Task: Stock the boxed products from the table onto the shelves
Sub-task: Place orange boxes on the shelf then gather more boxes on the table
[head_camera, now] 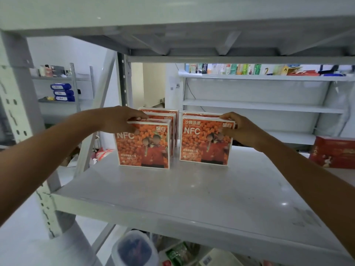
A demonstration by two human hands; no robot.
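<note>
My left hand (pixel 123 120) clamps the top left corner of the left orange box (pixel 144 148), standing upright at 11 o'clock on the grey shelf (pixel 172 192). My right hand (pixel 237 128) likewise pinches the top right corner of the right orange box (pixel 205 144) at 1 o'clock, fingers curled over its edge.

Orange NFC boxes (pixel 144 144) stand upright in two rows on the white shelf (pixel 172 191).
</note>
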